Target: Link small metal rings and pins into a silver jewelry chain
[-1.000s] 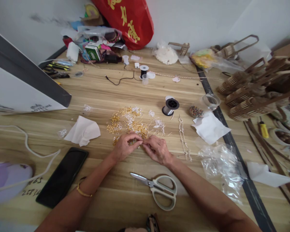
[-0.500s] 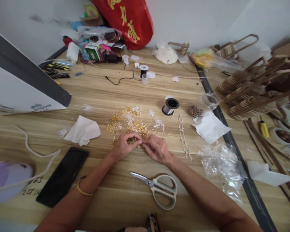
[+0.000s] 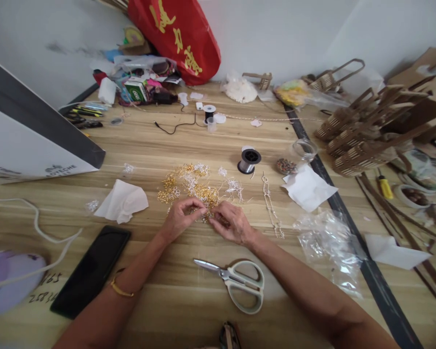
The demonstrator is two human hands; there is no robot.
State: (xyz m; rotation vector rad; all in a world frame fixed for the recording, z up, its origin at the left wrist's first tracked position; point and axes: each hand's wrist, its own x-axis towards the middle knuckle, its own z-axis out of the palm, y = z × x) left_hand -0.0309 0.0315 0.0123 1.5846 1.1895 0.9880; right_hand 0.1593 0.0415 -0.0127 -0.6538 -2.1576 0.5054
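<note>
A scatter of small gold and silver jewellery findings (image 3: 189,184) lies in the middle of the wooden table (image 3: 189,140). My left hand (image 3: 181,218) and my right hand (image 3: 230,224) meet at the near edge of this scatter, fingertips pinched together on a tiny gold piece. The piece is too small to name. A beaded chain (image 3: 271,206) lies to the right of my right hand. Scissors with pale handles (image 3: 238,283) lie just below my hands.
A black phone (image 3: 90,271) and crumpled tissue (image 3: 121,201) lie at the left, a wire spool (image 3: 249,161) and bead dish (image 3: 286,166) beyond the findings. Clear plastic bags (image 3: 330,242) and white paper (image 3: 307,188) sit at the right, wooden baskets (image 3: 366,131) far right, a white box (image 3: 29,135) far left.
The view has shifted slightly down and right. My hands stay pinched together at the same spot with only small finger movements.
</note>
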